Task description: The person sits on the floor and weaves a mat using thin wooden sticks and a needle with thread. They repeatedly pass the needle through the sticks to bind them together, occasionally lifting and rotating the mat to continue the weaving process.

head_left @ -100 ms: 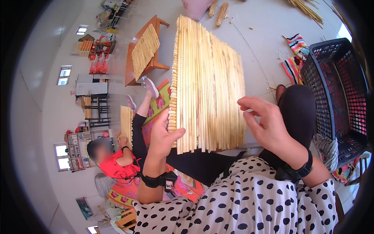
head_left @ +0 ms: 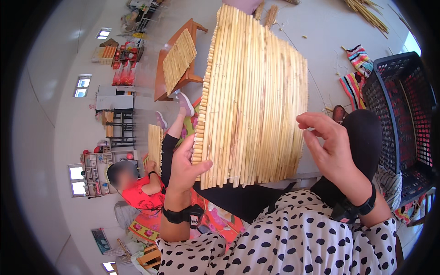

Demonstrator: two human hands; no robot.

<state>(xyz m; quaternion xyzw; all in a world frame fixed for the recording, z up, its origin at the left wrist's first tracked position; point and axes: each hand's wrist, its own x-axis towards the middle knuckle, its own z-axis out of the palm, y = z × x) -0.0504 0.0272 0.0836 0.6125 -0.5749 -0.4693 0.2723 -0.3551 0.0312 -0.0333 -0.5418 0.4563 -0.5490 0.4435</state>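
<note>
A panel of pale yellow plant stalks (head_left: 252, 101), laid side by side and joined, is held up in front of me. Round cut ends line its left edge. My left hand (head_left: 188, 165) grips that edge near the lower corner, thumb on the front face and the other fingers mostly hidden behind. My right hand (head_left: 325, 142) is at the right edge, its fingers bent and a gap showing between thumb and forefinger. The forefinger's tip overlaps the edge; whether it touches the stalks I cannot tell.
A dark plastic crate (head_left: 387, 101) stands at the right beside striped cloths (head_left: 353, 91). At the left, a seated person in red (head_left: 142, 192) holds a similar panel (head_left: 155, 142). Beyond, a wooden table (head_left: 162, 68) carries another panel (head_left: 179, 62). Loose stalks (head_left: 366, 16) lie at far right.
The panel has shifted right and turned a little more toward me, showing a wider face. Both hands moved along with it. The whole view has also slid slightly.
</note>
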